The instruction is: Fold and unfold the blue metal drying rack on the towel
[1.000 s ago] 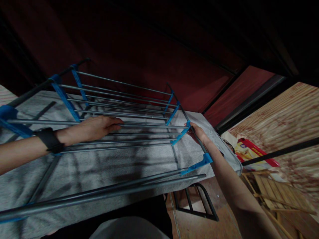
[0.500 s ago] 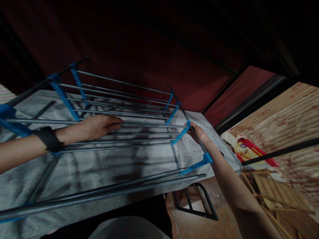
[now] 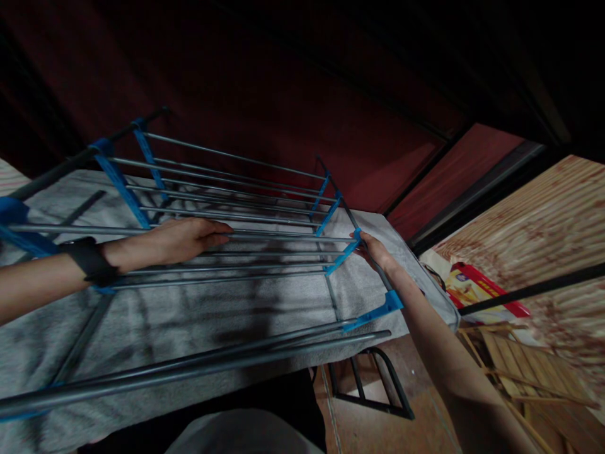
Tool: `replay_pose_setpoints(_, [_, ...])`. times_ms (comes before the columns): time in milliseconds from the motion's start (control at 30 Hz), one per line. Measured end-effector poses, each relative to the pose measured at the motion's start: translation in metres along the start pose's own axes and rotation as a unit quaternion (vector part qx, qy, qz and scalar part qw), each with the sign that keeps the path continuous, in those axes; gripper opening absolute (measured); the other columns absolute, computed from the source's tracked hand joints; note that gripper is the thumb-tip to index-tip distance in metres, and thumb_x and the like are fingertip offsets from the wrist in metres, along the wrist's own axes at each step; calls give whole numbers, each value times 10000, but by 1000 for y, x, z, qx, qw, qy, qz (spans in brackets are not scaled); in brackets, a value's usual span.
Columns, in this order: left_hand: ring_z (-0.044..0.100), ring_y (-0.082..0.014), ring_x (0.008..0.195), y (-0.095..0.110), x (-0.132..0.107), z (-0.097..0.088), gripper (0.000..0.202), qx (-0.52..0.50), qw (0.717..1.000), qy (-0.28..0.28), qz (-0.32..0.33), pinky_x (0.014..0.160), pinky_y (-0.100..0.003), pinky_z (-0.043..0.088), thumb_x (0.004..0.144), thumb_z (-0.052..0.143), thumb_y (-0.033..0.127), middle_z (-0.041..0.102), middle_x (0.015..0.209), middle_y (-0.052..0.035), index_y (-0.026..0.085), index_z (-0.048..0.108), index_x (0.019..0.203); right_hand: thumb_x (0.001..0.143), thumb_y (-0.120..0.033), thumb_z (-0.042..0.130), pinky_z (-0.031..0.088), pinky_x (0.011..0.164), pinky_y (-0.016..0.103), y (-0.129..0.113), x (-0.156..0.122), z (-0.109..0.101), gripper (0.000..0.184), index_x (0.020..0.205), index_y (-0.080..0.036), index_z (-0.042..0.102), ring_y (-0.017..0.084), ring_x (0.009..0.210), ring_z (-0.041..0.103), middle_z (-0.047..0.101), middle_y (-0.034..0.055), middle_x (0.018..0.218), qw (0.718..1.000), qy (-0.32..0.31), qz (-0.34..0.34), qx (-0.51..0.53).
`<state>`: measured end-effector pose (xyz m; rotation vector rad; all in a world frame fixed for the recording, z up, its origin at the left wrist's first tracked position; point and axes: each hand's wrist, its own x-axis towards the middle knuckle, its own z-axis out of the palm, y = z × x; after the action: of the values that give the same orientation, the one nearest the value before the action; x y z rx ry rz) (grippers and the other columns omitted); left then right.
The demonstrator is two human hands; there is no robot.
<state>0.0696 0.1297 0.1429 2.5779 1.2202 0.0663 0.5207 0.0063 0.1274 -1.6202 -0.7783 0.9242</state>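
Your left hand [image 3: 182, 238] lies flat, fingers extended, on the grey metal drying rack with blue plastic brackets [image 3: 293, 238], centre frame. Your right hand [image 3: 377, 251] is closed around the rack's side bar.

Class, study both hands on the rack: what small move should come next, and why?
Probably press the bar sideways into the blue bracket: the left hand rests on that bar, and the right hand grips the side rail beside it.

dim red wall [image 3: 265, 107], reddish floor [image 3: 373, 429]
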Motion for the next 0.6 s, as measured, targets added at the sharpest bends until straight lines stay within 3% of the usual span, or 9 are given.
replay_pose_setpoints(267, [656,-208,1090,-6,2,2,547,-37,999,-11,-6,936,-258,468,945,365,613,700,1224,47,318,599,1341,901,-346,523,535,911,300,-1,-2,0,210,915,-215,687,176,899,648,687,16,882,1000,-8,-4,1])
replay_pose_setpoints(600, [642,-244,1106,-2,-1,-3,603,-41,999,-22,-10,978,-299,454,937,359,616,701,1227,-6,260,598,1360,867,-355,548,528,887,309,-5,-6,3,187,863,-225,682,190,880,647,687,22,834,1000,1,0,-2])
